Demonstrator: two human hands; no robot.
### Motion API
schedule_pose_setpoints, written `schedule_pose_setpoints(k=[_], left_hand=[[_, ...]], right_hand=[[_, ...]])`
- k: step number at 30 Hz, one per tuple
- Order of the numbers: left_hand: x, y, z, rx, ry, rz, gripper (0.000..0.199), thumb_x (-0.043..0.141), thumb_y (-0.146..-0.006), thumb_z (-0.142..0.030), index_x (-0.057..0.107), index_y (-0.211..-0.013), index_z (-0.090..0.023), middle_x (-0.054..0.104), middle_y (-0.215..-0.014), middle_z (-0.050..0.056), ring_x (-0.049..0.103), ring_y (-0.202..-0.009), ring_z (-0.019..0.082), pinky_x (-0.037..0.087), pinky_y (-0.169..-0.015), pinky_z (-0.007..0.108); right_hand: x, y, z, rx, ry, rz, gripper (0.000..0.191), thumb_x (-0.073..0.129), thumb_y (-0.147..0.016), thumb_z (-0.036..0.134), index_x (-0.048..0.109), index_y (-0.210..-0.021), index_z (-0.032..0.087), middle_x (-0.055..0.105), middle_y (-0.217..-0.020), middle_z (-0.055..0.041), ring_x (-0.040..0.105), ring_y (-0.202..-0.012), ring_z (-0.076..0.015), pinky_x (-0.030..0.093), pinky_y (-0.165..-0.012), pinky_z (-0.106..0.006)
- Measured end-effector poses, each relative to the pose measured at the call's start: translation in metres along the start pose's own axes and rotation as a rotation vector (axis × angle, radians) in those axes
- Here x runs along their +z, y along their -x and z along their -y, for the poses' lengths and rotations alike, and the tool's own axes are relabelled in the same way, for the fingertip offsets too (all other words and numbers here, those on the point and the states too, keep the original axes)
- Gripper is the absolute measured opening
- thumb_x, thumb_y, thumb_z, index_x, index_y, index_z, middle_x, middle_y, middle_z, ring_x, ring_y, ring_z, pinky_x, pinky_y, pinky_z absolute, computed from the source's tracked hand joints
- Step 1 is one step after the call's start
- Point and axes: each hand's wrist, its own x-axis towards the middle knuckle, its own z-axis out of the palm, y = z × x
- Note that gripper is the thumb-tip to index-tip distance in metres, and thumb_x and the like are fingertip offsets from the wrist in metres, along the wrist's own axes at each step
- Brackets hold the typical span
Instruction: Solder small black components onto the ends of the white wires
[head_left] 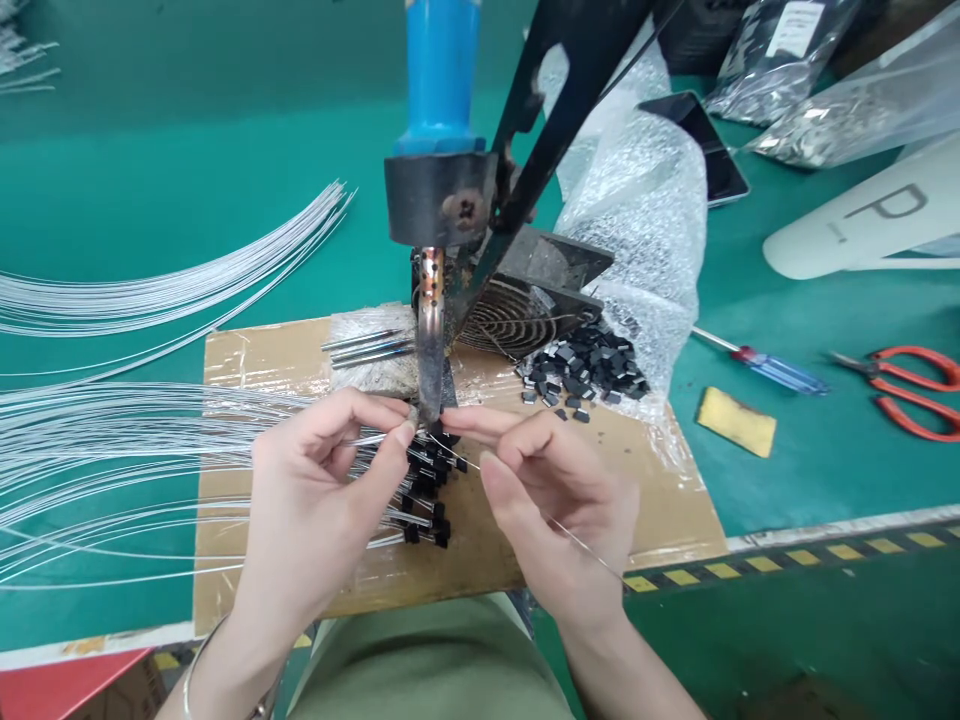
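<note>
Under the soldering iron's tip (430,375), my left hand (319,490) pinches a white wire (369,440), probably light and springy, best held near its end; my right hand (566,495) holds a thin strand (589,550), likely easily bent.

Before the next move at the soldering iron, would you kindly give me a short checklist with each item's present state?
1. Left hand has a pinch on a white wire beside the iron's tip: ok.
2. Right hand holds the thin metal wire, which runs toward the tip: ok.
3. Fingertips well clear of the tip: not ok, both hands' fingers are very close to it.
4. Soldering iron seated in the black collar of its bracket: ok, by appearance.
5. Contact point fully visible: not ok, fingers and tip partly cover it.
6. Tip hot: cannot tell.
</note>
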Motion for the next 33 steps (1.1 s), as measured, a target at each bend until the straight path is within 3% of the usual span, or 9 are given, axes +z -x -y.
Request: schedule_pose_setpoints(k=[8, 23, 33], left_hand=[[-0.0011, -0.0006, 0.0006, 0.000, 0.017, 0.010, 0.020, 0.076, -0.082, -0.006, 0.077, -0.075, -0.025, 0.080, -0.084, -0.004, 0.075, -0.075, 0.011, 0.057, -0.068, 0.016], [-0.0019, 0.0014, 0.0018, -0.001, 0.018, -0.005, 0.018, 0.077, -0.081, -0.007, 0.078, -0.076, -0.025, 0.082, -0.086, -0.002, 0.076, -0.077, 0.012, 0.059, -0.069, 0.017], [-0.0006, -0.0006, 0.0010, 0.010, 0.011, -0.001, 0.017, 0.077, -0.081, -0.008, 0.077, -0.074, -0.023, 0.082, -0.085, -0.001, 0.077, -0.077, 0.014, 0.061, -0.070, 0.021]], right_hand=[[-0.0010, 0.0014, 0.0002, -0.005, 0.046, -0.003, 0.023, 0.068, -0.097, 0.010, 0.061, -0.082, 0.025, 0.085, -0.118, -0.0072, 0.081, -0.111, -0.0247, 0.061, -0.102, -0.041], [-0.0009, 0.0017, 0.0011, -0.014, 0.044, 0.019, 0.023, 0.068, -0.099, 0.009, 0.063, -0.084, 0.025, 0.084, -0.121, -0.0019, 0.079, -0.113, -0.0192, 0.058, -0.104, -0.034], [0.0001, 0.0034, 0.0008, -0.019, 0.089, -0.004, 0.021, 0.071, -0.096, 0.011, 0.062, -0.084, 0.025, 0.085, -0.119, -0.0066, 0.081, -0.109, -0.0240, 0.061, -0.102, -0.040]])
